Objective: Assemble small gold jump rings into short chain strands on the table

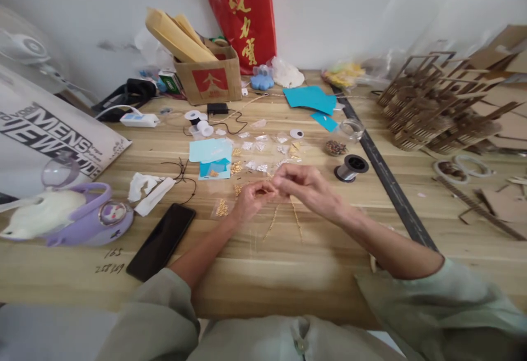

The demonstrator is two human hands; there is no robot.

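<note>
Near the middle of the wooden table (230, 289), my left hand (256, 199) and my right hand (302, 184) meet fingertip to fingertip. Both are closed in a pinch, the right one slightly higher. A thin gold chain (297, 219) hangs from between them in two strands onto the wood. It runs up into the pinched fingers, where its end is hidden. Just left of my left hand lies a small clear bag of gold beads (222, 207). Beyond the hands are small bags of silvery pieces (257, 166) and more gold beads (236, 167).
A black phone (161, 241) and a purple-and-white bottle (78, 215) lie left. A wire spool (351, 168) and a bowl of beads (335, 148) stand right of the bags. Brown cardboard racks (432, 108) fill the far right. A cardboard box (209, 78) stands at the back.
</note>
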